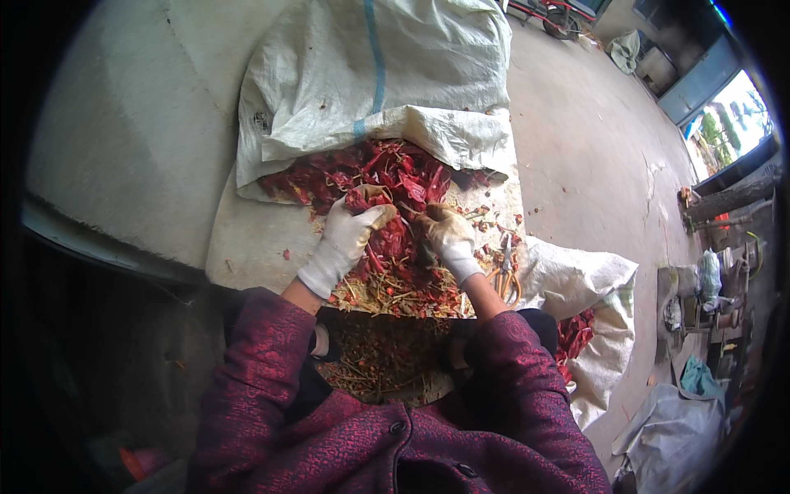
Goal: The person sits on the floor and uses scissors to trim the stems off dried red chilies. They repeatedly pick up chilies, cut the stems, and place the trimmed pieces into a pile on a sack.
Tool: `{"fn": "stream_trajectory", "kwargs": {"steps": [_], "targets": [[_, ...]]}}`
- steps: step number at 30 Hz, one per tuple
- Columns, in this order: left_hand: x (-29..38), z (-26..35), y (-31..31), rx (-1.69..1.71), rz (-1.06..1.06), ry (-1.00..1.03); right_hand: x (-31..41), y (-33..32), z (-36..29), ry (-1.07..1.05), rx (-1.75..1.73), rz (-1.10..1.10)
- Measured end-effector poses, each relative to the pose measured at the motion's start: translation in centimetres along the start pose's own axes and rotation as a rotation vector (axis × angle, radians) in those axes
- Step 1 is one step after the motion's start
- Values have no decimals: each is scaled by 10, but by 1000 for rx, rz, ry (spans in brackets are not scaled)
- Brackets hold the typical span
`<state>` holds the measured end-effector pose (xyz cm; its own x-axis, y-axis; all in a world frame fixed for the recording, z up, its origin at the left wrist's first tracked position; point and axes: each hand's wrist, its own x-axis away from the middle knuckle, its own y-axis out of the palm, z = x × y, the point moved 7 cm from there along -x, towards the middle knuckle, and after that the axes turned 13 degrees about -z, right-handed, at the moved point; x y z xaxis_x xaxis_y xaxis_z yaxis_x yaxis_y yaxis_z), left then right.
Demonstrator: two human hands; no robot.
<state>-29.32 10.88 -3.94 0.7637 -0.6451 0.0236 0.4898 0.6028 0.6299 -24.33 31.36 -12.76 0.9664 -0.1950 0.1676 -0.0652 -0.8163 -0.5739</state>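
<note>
Both my hands wear white work gloves with tan-stained fingers. My left hand is closed around some dried red chili peppers. My right hand is close beside it, fingers bent and pinching at a pale stem; its fingertips are partly hidden. Beyond my hands, a heap of dried red chili peppers spills from the mouth of a white woven sack with a blue stripe. Snips with orange handles lie right of my right hand. Cut stems and pepper bits litter the board nearest me.
A second woven sack with red peppers stands on the floor at right. Stem scraps lie between my feet. Farther right are a grey sheet and cluttered goods; a wheelbarrow wheel shows at the top.
</note>
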Motion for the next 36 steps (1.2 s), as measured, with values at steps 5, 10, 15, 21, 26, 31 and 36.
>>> {"fn": "stream_trajectory", "kwargs": {"steps": [5, 10, 15, 21, 26, 31, 36], "targets": [[2, 7, -5, -54, 57, 32, -11, 2, 11, 114, -1448, -135], [4, 1, 4, -236, 109, -66, 22, -40, -29, -197, -898, -188], [1, 11, 26, -707, -6, -5, 42, -43, -60, -255, -761, -327], [4, 13, 60, -935, -234, 149, 52, -37, -74, -288, -668, -408], [3, 8, 49, -1021, -141, 68, 56, -39, -83, -395, -531, -371], [-1, 5, 24, -888, 44, 46, 48, -42, -76, -245, -899, -339], [7, 7, 36, -1258, 1, 175, 47, -34, -86, -265, -1069, -386]]}}
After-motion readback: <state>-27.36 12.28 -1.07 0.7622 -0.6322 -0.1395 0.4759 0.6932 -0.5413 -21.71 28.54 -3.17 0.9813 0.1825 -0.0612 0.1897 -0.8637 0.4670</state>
